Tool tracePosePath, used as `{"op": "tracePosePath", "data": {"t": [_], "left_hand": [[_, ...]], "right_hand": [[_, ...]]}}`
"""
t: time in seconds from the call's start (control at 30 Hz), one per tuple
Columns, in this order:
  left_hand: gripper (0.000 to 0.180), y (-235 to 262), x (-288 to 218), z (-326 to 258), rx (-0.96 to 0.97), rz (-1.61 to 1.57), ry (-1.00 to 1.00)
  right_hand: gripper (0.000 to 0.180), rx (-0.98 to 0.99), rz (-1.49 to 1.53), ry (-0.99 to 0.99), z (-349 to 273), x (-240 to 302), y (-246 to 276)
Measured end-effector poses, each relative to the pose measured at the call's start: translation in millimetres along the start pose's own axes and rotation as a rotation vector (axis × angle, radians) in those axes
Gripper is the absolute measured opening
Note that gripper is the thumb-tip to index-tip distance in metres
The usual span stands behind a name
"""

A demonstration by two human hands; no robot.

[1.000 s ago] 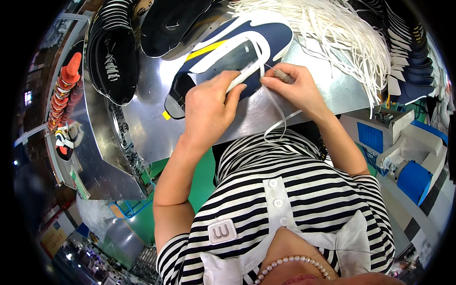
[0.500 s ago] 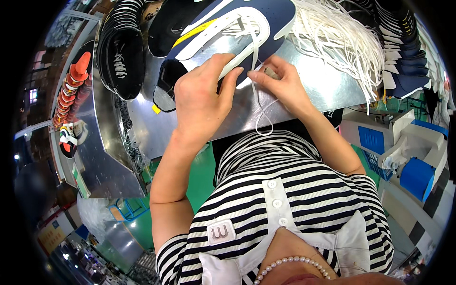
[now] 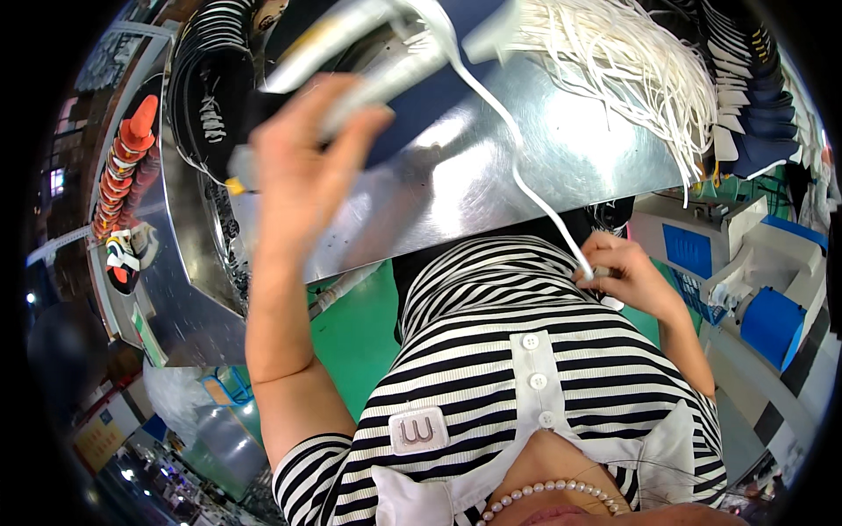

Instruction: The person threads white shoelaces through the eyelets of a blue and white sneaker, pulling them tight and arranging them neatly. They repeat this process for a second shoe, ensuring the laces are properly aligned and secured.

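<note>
1. Far to my left, a stack of orange shoe forms (image 3: 125, 162) stands on end along the edge of the bench, with one black, white and green shoe (image 3: 122, 260) lying below it.
2. Next to those, a pile of dark shoe uppers (image 3: 213, 96) with white stitching rests on the metal table (image 3: 491, 175).
3. My left hand (image 3: 303, 162) is raised above the table and closed around the navy and white shoe (image 3: 386, 61); my fingers wrap its side and my thumb presses on top. The shoe is blurred, held up off the steel near the top of the view.
4. A white lace (image 3: 517, 175) runs from the shoe down and to the right, stretched in a long line across the shiny table toward my other hand.
5. My right hand (image 3: 624, 273) sits low, just past the table's near edge and against my striped shirt (image 3: 526, 386), with the fingers pinched shut on the end of that lace.
6. Behind it, at the table's far right, lies a heap of loose white laces (image 3: 631, 70), some hanging over the edge, and beside them a stack of navy shoe pieces (image 3: 754, 105).
7. Furthest right stands a white and blue machine (image 3: 745, 280).
</note>
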State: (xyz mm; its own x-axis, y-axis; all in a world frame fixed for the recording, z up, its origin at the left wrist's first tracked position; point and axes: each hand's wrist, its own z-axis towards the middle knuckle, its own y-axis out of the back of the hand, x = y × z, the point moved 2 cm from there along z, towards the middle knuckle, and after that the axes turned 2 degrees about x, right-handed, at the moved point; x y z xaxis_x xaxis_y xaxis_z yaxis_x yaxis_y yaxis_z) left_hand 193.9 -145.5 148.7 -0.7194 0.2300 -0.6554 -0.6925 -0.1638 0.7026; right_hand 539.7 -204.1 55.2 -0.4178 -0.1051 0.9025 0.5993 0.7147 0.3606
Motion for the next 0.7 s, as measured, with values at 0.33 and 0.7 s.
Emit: {"op": "tracePosePath", "data": {"t": [0.33,0.7], "left_hand": [[0.030,-48,31,-27,0.320,0.181,0.032],[0.023,-82,12,12,0.458,0.336,0.162]], "right_hand": [[0.022,-0.307,0.179,0.189,165,42,13],[0.025,-0.352,0.079,0.231,198,20,4]]}}
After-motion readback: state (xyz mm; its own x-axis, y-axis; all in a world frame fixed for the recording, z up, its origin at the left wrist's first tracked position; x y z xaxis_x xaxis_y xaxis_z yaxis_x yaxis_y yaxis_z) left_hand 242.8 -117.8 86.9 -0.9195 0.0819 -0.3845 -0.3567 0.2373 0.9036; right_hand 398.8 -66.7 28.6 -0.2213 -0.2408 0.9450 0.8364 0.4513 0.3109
